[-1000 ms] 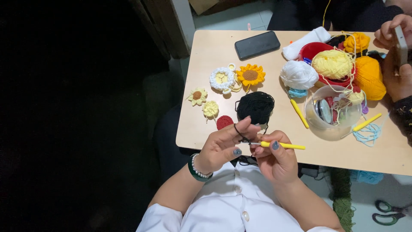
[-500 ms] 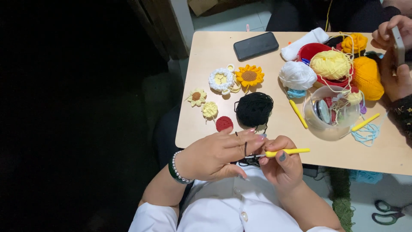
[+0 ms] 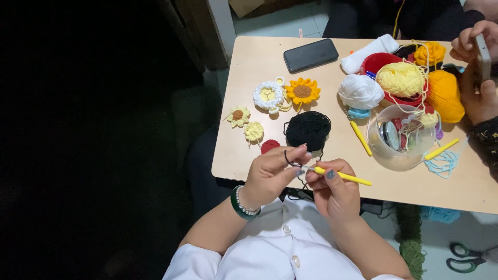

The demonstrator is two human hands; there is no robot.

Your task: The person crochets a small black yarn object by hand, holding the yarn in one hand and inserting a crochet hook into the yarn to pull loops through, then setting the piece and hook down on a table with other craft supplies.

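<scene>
Head view, looking down past a white buttoned shirt: the left hand (image 3: pixel 270 173) is curled, its fingers pinching a thin loop of black yarn (image 3: pixel 288 158) just above the near edge of the pale wooden table (image 3: pixel 259 62). The right hand (image 3: pixel 334 189) grips a yellow crochet hook (image 3: pixel 345 177) between thumb and fingers, the handle pointing out to the right and the tip meeting the black strand right beside the left fingertips, so the two hands touch or nearly touch. A green bangle and a bead bracelet (image 3: pixel 241 203) circle the left wrist. The strand runs up to a black yarn ball (image 3: pixel 308 129) lying on the table just beyond the hands. Left of that ball sit a small red crocheted disc (image 3: pixel 270 146), a pale yellow flower (image 3: pixel 253 131) and a little sunflower piece (image 3: pixel 238 115); farther back are a white-ringed flower (image 3: pixel 268 96) and an orange sunflower (image 3: pixel 302 91), with a dark phone (image 3: pixel 310 55) behind them. To the right lie a white yarn ball (image 3: pixel 360 91), a pale yellow yarn ball (image 3: pixel 400 79) in a red bowl, an orange yarn ball (image 3: pixel 445 94), a clear tub (image 3: pixel 400 141) of small notions and two more yellow hooks beside it. At the far right edge another person's hands (image 3: pixel 480 78) hold a phone.
</scene>
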